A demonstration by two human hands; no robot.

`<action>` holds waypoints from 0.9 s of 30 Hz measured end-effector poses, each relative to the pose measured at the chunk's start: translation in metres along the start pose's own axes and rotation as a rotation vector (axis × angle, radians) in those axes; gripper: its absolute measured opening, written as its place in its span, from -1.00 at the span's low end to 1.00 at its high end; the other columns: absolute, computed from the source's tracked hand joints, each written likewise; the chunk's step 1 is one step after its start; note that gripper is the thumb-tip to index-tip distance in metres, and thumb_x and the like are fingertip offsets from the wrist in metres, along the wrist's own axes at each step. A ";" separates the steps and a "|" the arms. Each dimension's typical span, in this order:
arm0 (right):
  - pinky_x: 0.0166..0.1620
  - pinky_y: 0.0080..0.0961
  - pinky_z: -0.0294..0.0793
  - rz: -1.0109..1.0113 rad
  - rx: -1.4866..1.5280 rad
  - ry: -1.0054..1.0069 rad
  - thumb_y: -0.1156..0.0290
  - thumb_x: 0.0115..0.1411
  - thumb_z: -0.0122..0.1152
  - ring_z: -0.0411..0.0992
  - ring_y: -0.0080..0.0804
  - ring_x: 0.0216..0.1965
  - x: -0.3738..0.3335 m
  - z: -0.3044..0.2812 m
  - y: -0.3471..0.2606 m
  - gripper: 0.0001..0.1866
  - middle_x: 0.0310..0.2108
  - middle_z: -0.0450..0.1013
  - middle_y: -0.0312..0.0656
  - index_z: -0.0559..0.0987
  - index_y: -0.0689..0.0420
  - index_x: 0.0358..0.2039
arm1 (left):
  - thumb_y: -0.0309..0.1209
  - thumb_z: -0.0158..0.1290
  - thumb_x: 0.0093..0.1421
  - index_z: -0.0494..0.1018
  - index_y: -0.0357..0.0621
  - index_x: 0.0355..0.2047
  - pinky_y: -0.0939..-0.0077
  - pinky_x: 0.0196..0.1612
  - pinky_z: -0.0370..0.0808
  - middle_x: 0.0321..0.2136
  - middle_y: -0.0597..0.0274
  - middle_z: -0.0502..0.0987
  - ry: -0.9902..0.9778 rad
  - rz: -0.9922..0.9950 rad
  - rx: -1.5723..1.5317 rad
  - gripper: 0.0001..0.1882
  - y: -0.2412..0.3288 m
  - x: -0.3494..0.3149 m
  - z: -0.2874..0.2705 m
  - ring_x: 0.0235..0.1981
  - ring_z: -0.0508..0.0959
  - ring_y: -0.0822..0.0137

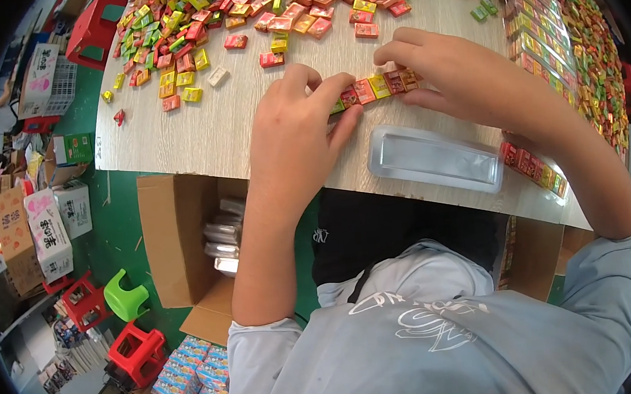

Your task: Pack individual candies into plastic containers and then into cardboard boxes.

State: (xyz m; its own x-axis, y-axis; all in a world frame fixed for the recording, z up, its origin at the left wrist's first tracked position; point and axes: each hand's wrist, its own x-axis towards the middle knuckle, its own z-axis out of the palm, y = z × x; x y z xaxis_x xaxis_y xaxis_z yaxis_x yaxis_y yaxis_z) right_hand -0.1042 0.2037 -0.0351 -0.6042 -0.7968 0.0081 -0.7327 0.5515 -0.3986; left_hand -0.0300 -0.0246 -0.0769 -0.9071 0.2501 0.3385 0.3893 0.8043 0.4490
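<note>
W/ fingers of L hand [287,128], pinching L end of short row of mini printed boxes [379,86], using thumb on near side and index on far side. W/ R hand [462,71], reaching round R end of same row, putting thumb at near edge and curling other fingers at far edge; can't tell if pressing firmly.

Just nearer the body, see clear plastic tray [432,160], long, w/ rounded corners, set at a slant near front edge of wood-grain tabletop [190,140]. To R of it, partly under R forearm, find 2nd row of boxes [534,169], red thru yellow, also slanted. Below tabletop edge on L, see open cardboard carton [165,240] w/ several shiny containers [222,239] inside.

Beyond hands, see loose boxes, incl. red one [272,59] and whitish one [218,76]. Farther back, find big mixed pile [202,15] in red, yellow, green, orange. Along R side, see boxes in neat rows [542,42] under glossy clear plastic, w/ another heap [587,45] past that.

Off L, on green floor [119,222], spot blue-printed packs [189,384], lime-green stool [125,295], red stool [138,353] and printed cartons [49,235].
</note>
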 end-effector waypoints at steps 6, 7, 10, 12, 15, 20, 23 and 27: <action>-0.06 -0.29 0.50 0.019 -0.031 -0.018 0.53 0.18 0.31 0.49 -0.13 -0.13 -0.006 -0.008 0.000 -0.54 -0.12 0.45 -0.12 0.45 0.14 0.09 | -0.36 0.29 0.14 0.59 -0.18 -0.15 0.24 -0.21 0.52 -0.29 0.11 0.50 0.051 0.008 -0.027 -0.71 -0.004 -0.004 0.000 -0.28 0.56 0.09; -0.06 -0.29 0.50 0.013 -0.028 -0.022 0.53 0.18 0.31 0.49 -0.13 -0.13 -0.003 -0.011 0.000 -0.54 -0.12 0.45 -0.12 0.45 0.14 0.09 | -0.37 0.28 0.14 0.58 -0.21 -0.15 0.24 -0.20 0.52 -0.28 0.10 0.51 0.048 -0.001 -0.043 -0.71 -0.005 -0.006 -0.001 -0.27 0.56 0.08; -0.07 -0.29 0.49 0.044 -0.009 -0.016 0.50 0.16 0.33 0.48 -0.14 -0.15 0.007 -0.015 -0.003 -0.59 -0.16 0.46 -0.13 0.48 0.14 0.03 | -0.40 0.28 0.12 0.57 -0.24 -0.17 0.22 -0.14 0.51 -0.26 0.07 0.50 0.040 -0.027 -0.060 -0.72 -0.005 -0.013 -0.007 -0.23 0.54 0.05; -0.04 -0.28 0.46 -0.187 0.047 0.002 0.45 0.12 0.37 0.46 -0.18 -0.13 0.023 -0.012 -0.009 -0.69 -0.22 0.46 -0.17 0.51 0.13 -0.14 | -0.42 0.28 0.10 0.56 -0.24 -0.18 0.20 -0.10 0.50 -0.26 0.06 0.50 0.034 -0.033 -0.066 -0.72 -0.006 -0.017 -0.011 -0.20 0.53 0.03; 0.00 -0.27 0.41 -0.412 -0.111 0.131 0.40 0.09 0.40 0.42 -0.22 -0.11 0.044 0.009 -0.015 -0.76 -0.28 0.44 -0.22 0.49 0.10 -0.31 | -0.43 0.27 0.10 0.56 -0.26 -0.17 0.20 -0.08 0.50 -0.25 0.05 0.50 0.023 -0.107 -0.056 -0.71 -0.006 -0.026 -0.018 -0.18 0.53 0.02; 0.03 -0.27 0.39 -0.429 -0.150 0.118 0.37 0.10 0.39 0.40 -0.23 -0.08 0.047 0.018 -0.011 -0.78 -0.29 0.42 -0.25 0.47 0.08 -0.40 | -0.43 0.28 0.10 0.57 -0.25 -0.15 0.19 -0.08 0.50 -0.24 0.04 0.51 0.038 -0.151 -0.038 -0.70 -0.005 -0.031 -0.021 -0.18 0.53 0.02; 0.01 -0.27 0.40 -0.348 -0.131 0.087 0.37 0.13 0.37 0.41 -0.21 -0.08 0.037 0.005 -0.013 -0.80 -0.23 0.42 -0.22 0.49 0.10 -0.35 | -0.41 0.28 0.10 0.57 -0.25 -0.15 0.19 -0.09 0.51 -0.24 0.05 0.51 0.046 -0.126 -0.042 -0.69 -0.005 -0.025 -0.017 -0.20 0.54 0.02; -0.04 -0.26 0.45 -0.064 -0.095 0.056 0.40 0.16 0.35 0.45 -0.12 -0.08 0.014 -0.009 -0.009 -0.71 -0.13 0.41 -0.15 0.49 0.14 -0.14 | -0.39 0.29 0.10 0.56 -0.25 -0.13 0.19 -0.10 0.51 -0.25 0.05 0.50 0.025 -0.064 -0.015 -0.66 -0.002 -0.016 -0.013 -0.22 0.54 0.02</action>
State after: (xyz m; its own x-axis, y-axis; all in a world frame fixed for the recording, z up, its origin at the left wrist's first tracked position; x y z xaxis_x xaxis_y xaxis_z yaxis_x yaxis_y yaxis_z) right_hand -0.1087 0.1899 -0.0231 -0.5699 -0.8175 0.0826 -0.7951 0.5232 -0.3068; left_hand -0.0145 -0.0372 -0.0729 -0.9262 0.1844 0.3289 0.3327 0.8102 0.4826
